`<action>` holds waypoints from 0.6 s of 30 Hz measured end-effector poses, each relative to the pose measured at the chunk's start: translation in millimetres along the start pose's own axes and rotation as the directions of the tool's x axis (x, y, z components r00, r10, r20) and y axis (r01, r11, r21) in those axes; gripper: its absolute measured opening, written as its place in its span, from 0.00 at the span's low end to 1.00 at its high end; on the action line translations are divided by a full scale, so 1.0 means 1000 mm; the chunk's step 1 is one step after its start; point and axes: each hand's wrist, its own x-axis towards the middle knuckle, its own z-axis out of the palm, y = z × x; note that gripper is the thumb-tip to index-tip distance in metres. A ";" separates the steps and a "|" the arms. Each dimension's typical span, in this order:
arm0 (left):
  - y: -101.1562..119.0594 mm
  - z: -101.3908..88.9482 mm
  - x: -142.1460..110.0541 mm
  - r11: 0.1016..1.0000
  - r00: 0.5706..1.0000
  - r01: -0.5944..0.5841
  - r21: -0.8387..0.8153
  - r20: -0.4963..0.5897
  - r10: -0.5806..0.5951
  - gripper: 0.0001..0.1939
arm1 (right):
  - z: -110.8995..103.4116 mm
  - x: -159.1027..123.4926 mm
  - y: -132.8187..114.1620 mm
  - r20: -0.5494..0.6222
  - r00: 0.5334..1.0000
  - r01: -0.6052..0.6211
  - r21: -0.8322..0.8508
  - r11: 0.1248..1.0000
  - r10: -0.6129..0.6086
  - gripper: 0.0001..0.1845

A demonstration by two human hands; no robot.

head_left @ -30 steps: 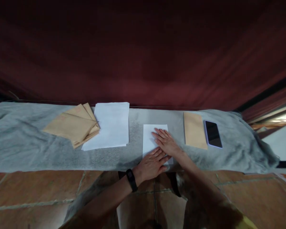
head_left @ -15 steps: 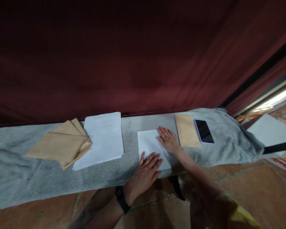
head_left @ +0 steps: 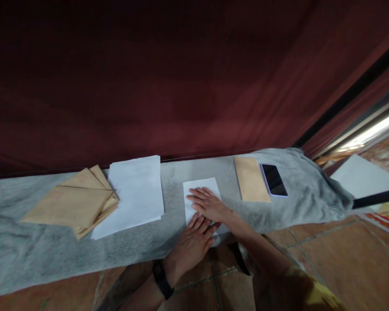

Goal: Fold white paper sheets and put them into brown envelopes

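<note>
A sheet of white paper [head_left: 201, 183], apparently folded, lies on the grey cloth in front of me, partly hidden under both hands. My right hand [head_left: 209, 204] rests flat across its middle, fingers stretched toward the left. Nearer to me, my left hand [head_left: 194, 235] presses on the paper's lower part with its fingers spread, its fingertips close under the right hand. A dark band circles the left wrist. Right of the paper lies a brown envelope [head_left: 253, 179]. To the left is a stack of white paper [head_left: 136, 190], overlapped at its left edge by several brown envelopes [head_left: 74, 203].
A phone [head_left: 274, 180] with a dark screen lies beside the single envelope. Grey cloth [head_left: 61, 255] covers the long narrow surface. A dark red curtain [head_left: 181, 86] hangs behind it. A black bar [head_left: 376, 198] juts in at the right, above the tiled floor [head_left: 350, 250].
My right hand has slid left across the paper, from its right edge to its middle, close to my left hand. My left hand stays on the lower part. The view has shifted slightly.
</note>
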 end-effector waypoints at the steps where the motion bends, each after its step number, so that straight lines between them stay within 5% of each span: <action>1: -0.001 -0.001 0.000 1.000 1.000 -0.013 0.005 0.002 0.013 0.24 | 0.000 0.001 0.003 -0.014 0.999 -0.050 -0.015 0.999 0.050 0.25; 7: -0.013 -0.003 -0.007 0.998 1.000 -0.006 0.056 -0.025 0.007 0.27 | -0.003 -0.010 0.035 -0.128 0.954 -0.285 -0.106 0.953 0.271 0.28; 12: -0.030 0.005 -0.014 0.991 0.984 0.126 0.037 -0.128 -0.120 0.25 | -0.004 -0.026 0.054 -0.188 0.916 -0.379 -0.121 0.917 0.354 0.29; 18: -0.045 0.010 -0.001 0.953 0.916 0.301 0.042 -0.291 -0.276 0.29 | 0.000 -0.024 0.031 -0.268 0.866 -0.455 -0.075 0.887 0.421 0.30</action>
